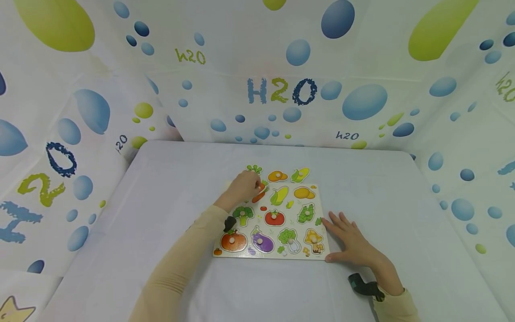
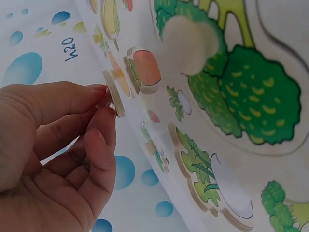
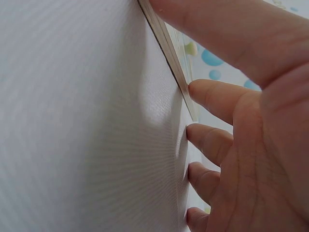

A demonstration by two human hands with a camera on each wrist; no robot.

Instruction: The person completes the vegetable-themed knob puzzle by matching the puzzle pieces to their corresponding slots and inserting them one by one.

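A wooden vegetable puzzle board (image 1: 257, 256) lies flat on the table. My left hand (image 1: 243, 190) is over its far left part. In the left wrist view, thumb and fingertips of the left hand (image 2: 63, 140) pinch a flat wooden puzzle piece (image 2: 114, 94), seen edge-on with its face turned away. A carrot picture (image 1: 259, 196) shows beside those fingers; the hand covers the rest of that corner. At the board's right edge (image 3: 166, 50), my right hand (image 1: 354, 243) rests with fingers spread, thumb and index finger touching the edge, the others on the cloth.
Beyond the board's far edge lie a potato piece (image 1: 277, 176), a corn piece (image 1: 300, 175) and a leafy green top (image 1: 254, 169) partly behind the left hand. Knobbed pieces such as the tomato (image 1: 275, 218) and eggplant (image 1: 263, 242) sit in the board. White cloth (image 1: 169, 179) covers the table.
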